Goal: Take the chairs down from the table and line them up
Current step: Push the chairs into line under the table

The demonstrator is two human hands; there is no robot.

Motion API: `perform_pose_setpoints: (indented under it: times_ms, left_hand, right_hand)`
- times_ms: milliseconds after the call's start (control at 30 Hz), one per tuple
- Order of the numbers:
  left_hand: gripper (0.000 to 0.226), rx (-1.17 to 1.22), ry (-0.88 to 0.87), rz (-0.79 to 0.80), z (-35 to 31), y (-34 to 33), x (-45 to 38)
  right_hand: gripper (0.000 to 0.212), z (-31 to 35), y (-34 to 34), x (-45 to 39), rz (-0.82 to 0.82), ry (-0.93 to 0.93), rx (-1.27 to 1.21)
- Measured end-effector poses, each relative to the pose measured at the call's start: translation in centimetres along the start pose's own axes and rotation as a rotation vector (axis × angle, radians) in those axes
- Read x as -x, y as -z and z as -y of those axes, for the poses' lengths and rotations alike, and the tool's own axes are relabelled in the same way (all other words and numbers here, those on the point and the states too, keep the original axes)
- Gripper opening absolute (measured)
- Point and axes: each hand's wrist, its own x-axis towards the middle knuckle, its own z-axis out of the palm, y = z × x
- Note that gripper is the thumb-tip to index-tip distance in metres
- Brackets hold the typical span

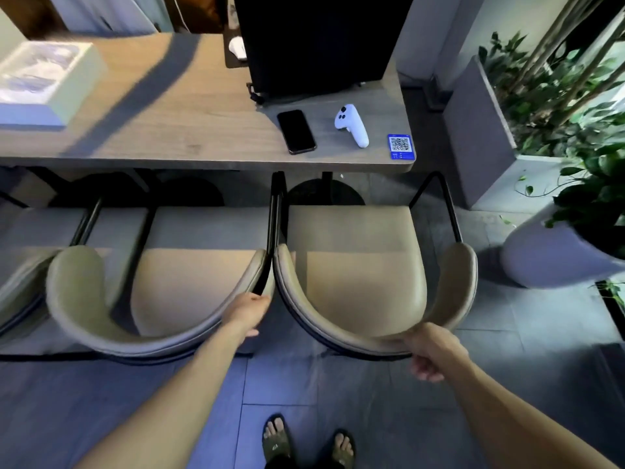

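Two beige padded chairs with black metal frames stand on the floor side by side, facing the wooden table. The right chair has its curved backrest gripped at the rear right by my right hand. My left hand rests in the gap where the two backrests meet, against the right end of the left chair; I cannot tell whether it grips anything. A third chair shows partly at the far left edge. No chair is on the tabletop.
On the table lie a black phone, a white controller, a blue QR card, a white box and a black monitor. A planter box and a round white pot stand right of the chairs. My sandalled feet are on grey tiles.
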Motion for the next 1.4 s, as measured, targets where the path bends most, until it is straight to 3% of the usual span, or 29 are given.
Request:
perform_pose_setpoints:
  times_ms: [100,200,333,400,467,600,700,1400]
  left_hand:
    - [0.026,-0.078,-0.088,-0.14,-0.3,4.2,-0.8]
    - [0.04,-0.436,-0.202,-0.246,0.0,7.1,-1.9]
    - [0.095,-0.592,-0.181,0.103,2.0,7.9,-3.7]
    - [0.1,-0.78,-0.189,0.159,2.2,7.6,-5.1]
    - [0.092,-0.871,-0.233,0.164,1.5,7.6,-6.1]
    - [0.084,-0.748,-0.224,0.347,1.0,7.9,-7.6]
    - [0.077,-0.743,-0.221,0.307,0.9,7.6,-7.5]
    - [0.088,-0.84,-0.153,0.382,-0.1,7.4,-8.1]
  right_hand:
    - [0.041,4.1,-2.3,2.5,-0.14,0.251,0.124]
    - [0.059,8.4,-5.8,4.0,-0.213,0.458,0.113]
    - [0.072,12.3,-9.5,4.0,-0.031,0.495,0.053]
    - [0.071,13.1,-11.1,3.7,-0.031,0.449,0.16]
    - [0.05,13.3,-12.1,3.7,-0.123,0.433,0.251]
    - [0.031,13.2,-12.7,3.7,-0.222,0.455,0.276]
    - [0.029,13.3,-12.5,3.6,-0.205,0.434,0.27]
    - [0.026,12.9,-13.6,3.5,-0.251,0.405,0.258]
